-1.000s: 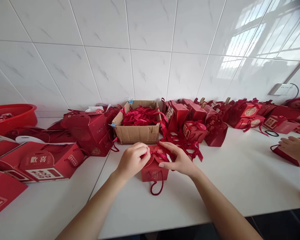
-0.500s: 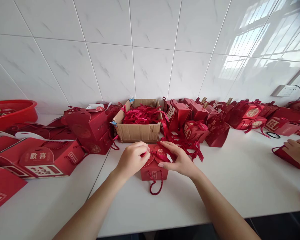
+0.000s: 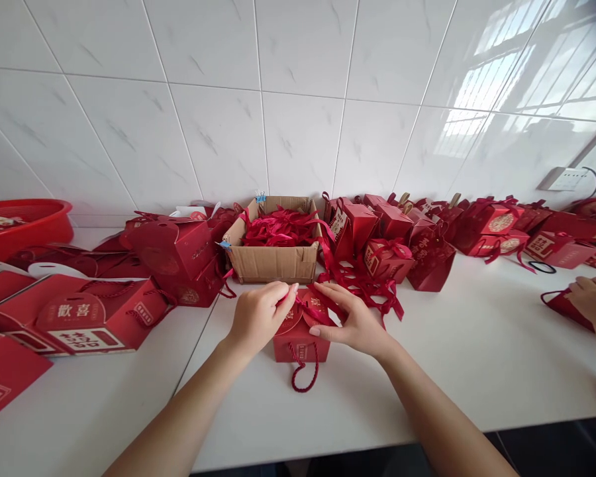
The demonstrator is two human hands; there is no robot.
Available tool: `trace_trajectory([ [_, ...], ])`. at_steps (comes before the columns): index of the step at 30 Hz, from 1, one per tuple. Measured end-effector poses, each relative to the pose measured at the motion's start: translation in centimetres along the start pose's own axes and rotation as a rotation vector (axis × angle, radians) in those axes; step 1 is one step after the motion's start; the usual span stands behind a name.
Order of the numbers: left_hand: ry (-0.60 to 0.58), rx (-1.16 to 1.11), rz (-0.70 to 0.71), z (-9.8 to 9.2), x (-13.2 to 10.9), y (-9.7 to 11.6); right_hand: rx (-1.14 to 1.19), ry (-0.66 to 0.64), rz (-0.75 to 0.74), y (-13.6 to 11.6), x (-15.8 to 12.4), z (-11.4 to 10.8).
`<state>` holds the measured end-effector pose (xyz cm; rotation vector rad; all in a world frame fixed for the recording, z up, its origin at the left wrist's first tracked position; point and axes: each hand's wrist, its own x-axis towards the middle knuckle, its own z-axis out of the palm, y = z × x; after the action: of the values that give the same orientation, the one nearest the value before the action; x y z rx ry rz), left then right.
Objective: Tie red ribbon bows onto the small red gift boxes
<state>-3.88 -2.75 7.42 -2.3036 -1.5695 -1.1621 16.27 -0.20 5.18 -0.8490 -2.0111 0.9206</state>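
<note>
Pale-printed red box, rope handle drooping in front, sits between left hand pinching ribbon and spread right hand.

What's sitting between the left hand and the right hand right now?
The head view shows the top of a small red box between the left hand and the right hand, with a red ribbon running across it.

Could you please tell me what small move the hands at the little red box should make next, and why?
Perhaps gently pull the ribbon snug: the left hand pinches it, the right hand rests at the small red box, and no finished bow shows across the top flaps.
</note>
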Motion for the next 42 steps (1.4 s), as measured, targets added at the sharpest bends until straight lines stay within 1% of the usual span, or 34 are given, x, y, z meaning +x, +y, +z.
trace_trajectory([
  [2,0.011,-0.036,0.017,-0.1,0.0,0.3,-0.018,0.011,-0.004,-0.1,0.0,0.1],
  [4,0.003,-0.127,0.011,-0.1,0.0,0.6,-0.036,0.016,-0.011,-0.1,-0.1,0.2],
  [9,-0.055,-0.306,-0.113,-0.3,-0.2,1.2,-0.051,0.008,-0.031,0.0,-0.1,0.3],
  [11,-0.115,-0.404,-0.142,-0.4,-0.3,1.5,-0.057,0.009,-0.039,-0.1,0.0,0.4],
  [14,-0.257,-0.568,-0.13,-0.5,-0.3,2.1,-0.06,0.015,-0.067,-0.2,0.0,0.5],
  [15,-0.276,-0.603,-0.135,-0.6,-0.4,2.3,-0.057,0.015,-0.073,-0.3,0.0,0.6],
  [16,-0.267,-0.622,-0.153,-0.5,-0.3,2.3,-0.053,0.015,-0.076,-0.3,0.0,0.6],
  [17,-0.232,-0.632,-0.182,-0.5,-0.3,2.3,-0.048,0.013,-0.076,-0.3,0.0,0.6],
  [21,-0.065,-0.617,-0.326,-0.2,0.0,2.0,-0.043,0.005,-0.073,-0.2,0.0,0.7],
  [24,-0.013,-0.591,-0.376,0.1,0.0,1.8,-0.053,0.009,-0.057,-0.2,0.0,0.7],
  [28,-0.035,-0.555,-0.386,0.4,-0.1,1.6,-0.048,0.01,-0.044,-0.3,0.0,0.7],
  [34,-0.111,-0.602,-0.416,0.1,0.1,1.3,0.021,0.01,-0.037,-0.5,-0.1,0.6],
  [36,-0.109,-0.613,-0.428,-0.1,0.2,1.3,0.077,0.063,-0.01,-0.2,0.1,0.6],
  [39,-0.116,-0.631,-0.439,-0.1,0.3,1.3,0.093,0.251,0.032,0.5,0.4,0.3],
  [42,-0.133,-0.639,-0.429,0.0,0.1,1.4,0.056,0.42,0.029,1.4,0.7,-0.3],
])
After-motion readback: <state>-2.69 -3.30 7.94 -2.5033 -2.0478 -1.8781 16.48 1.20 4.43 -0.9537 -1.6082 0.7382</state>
